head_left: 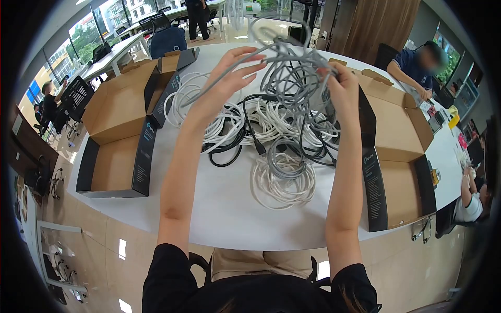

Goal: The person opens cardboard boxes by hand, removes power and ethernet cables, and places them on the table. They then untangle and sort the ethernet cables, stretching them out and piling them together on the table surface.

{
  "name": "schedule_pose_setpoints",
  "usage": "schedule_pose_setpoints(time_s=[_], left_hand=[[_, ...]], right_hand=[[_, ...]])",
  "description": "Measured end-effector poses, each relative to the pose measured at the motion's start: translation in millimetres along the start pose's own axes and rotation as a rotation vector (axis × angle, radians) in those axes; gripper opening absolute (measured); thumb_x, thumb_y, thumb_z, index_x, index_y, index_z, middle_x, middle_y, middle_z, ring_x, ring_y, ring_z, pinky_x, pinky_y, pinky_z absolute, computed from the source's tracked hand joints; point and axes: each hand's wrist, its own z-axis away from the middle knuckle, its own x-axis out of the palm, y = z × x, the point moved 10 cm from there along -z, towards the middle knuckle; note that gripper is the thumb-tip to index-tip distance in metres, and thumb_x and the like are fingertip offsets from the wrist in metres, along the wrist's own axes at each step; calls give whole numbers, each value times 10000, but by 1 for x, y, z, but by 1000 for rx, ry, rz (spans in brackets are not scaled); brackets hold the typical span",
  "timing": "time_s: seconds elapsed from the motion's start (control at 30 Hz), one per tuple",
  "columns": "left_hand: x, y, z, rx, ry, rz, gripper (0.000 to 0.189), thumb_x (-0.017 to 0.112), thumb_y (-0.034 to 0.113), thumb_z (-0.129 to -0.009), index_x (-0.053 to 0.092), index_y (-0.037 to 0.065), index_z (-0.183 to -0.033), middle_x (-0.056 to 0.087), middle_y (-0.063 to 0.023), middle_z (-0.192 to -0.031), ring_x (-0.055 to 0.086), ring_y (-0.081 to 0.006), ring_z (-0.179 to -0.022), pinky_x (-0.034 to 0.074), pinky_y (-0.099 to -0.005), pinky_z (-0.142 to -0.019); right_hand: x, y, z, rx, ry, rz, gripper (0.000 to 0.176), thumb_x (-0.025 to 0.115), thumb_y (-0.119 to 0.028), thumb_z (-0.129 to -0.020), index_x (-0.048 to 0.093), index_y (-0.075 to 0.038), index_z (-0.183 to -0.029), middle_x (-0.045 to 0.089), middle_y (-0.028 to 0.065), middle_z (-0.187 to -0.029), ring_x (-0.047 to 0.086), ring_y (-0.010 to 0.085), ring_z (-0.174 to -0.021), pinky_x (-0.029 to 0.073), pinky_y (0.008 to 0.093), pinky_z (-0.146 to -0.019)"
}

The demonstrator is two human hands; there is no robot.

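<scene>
A tangled bundle of grey cable (292, 78) hangs above the table in my right hand (344, 88), whose fingers are closed on its right side. To the left of the bundle, my left hand (233, 75) is raised with its fingers apart. One grey strand from the bundle runs across that hand. Beneath, coils of white cable (224, 130) lie heaped with black cable (245, 136), one end of which carries a dark connector (259, 146). Nearer to me sit a grey coil (286, 168) and a loosely wound white coil (287, 195).
An open cardboard box (112, 161) with black sides stands at the left of the white table (224, 208), another box (399, 177) at the right. A person (417, 65) sits at the far right, near small items and a yellow object (453, 117).
</scene>
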Motion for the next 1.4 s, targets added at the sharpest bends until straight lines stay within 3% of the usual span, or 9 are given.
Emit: schedule_pose_setpoints(time_s=[0.2, 0.33, 0.53, 0.7, 0.8, 1.03, 1.13, 1.23, 1.4], left_hand=[[37, -4, 10, 54, 151, -648, 480, 703, 108, -783, 452, 31, -1185, 634, -90, -948, 610, -160, -924, 450, -279, -797], [52, -41, 11, -214, -102, -312, 177, 583, 168, -901, 568, -5, -932, 551, -7, -604, 507, -66, -552, 374, -194, -549], [18, 12, 14, -145, -67, -53, 301, 443, 240, -980, 551, 14, -812, 383, 46, -498, 376, -39, -456, 395, -203, -548], [-2, 1, 7, -105, 87, 624, 210, 356, 207, -1014, 463, 32, -974, 317, 49, -630, 381, -46, -582, 433, -246, -690], [-5, -10, 4, -105, 105, 769, 169, 329, 191, -1019, 415, 45, -1018, 346, 25, -768, 392, -79, -716, 391, -274, -774], [-1, -37, -6, -66, 13, 1284, 175, 337, 147, -1003, 403, 81, -856, 356, 16, -733, 394, -101, -704, 348, -295, -752], [1, -35, -7, -55, -31, 1478, 207, 347, 114, -986, 356, 97, -779, 326, 13, -693, 386, -97, -679, 326, -289, -750], [1, -39, -7, -34, -62, 1593, 207, 363, 136, -988, 372, 95, -785, 352, 15, -687, 391, -103, -662, 337, -282, -759], [5, -42, -4, -105, -55, 1618, 188, 364, 126, -984, 389, 88, -802, 391, 10, -701, 440, -103, -678, 351, -290, -766]], right_hand=[[-5, -4, 5, 173, 55, -263, 211, 664, -235, -857, 685, -33, -914, 558, -29, -673, 495, 53, -549, 380, 205, -509], [-33, 8, 5, 191, 254, -352, 235, 646, -160, -858, 669, -17, -1044, 612, 16, -794, 475, 51, -584, 407, 204, -531], [-97, 79, -9, 102, 373, -345, 333, 667, -178, -856, 621, 33, -1110, 499, -7, -676, 488, 70, -525, 383, 197, -455], [-39, 35, -1, 282, -13, -530, 463, 612, -93, -870, 478, -28, -1308, 582, 111, -1216, 509, 147, -1111, 376, 271, -936], [-30, -21, 1, 70, -155, -644, 492, 592, -79, -869, 452, -59, -1340, 524, 126, -1294, 466, 131, -1162, 382, 277, -929], [-38, -94, 18, -203, 186, -269, 149, 558, -109, -881, 657, -16, -941, 629, 9, -693, 509, 31, -607, 355, 180, -537], [31, -70, 20, -138, -123, 98, 228, 576, -201, -876, 677, -4, -929, 654, 54, -685, 559, 88, -619, 428, 249, -560], [60, -10, 32, -152, 17, 380, 326, 608, -301, -859, 675, 4, -949, 678, 127, -803, 648, 199, -716, 487, 303, -659], [67, 1, 25, 51, -65, 185, 293, 587, -222, -883, 637, 53, -970, 672, 172, -840, 666, 235, -752, 524, 313, -667]])
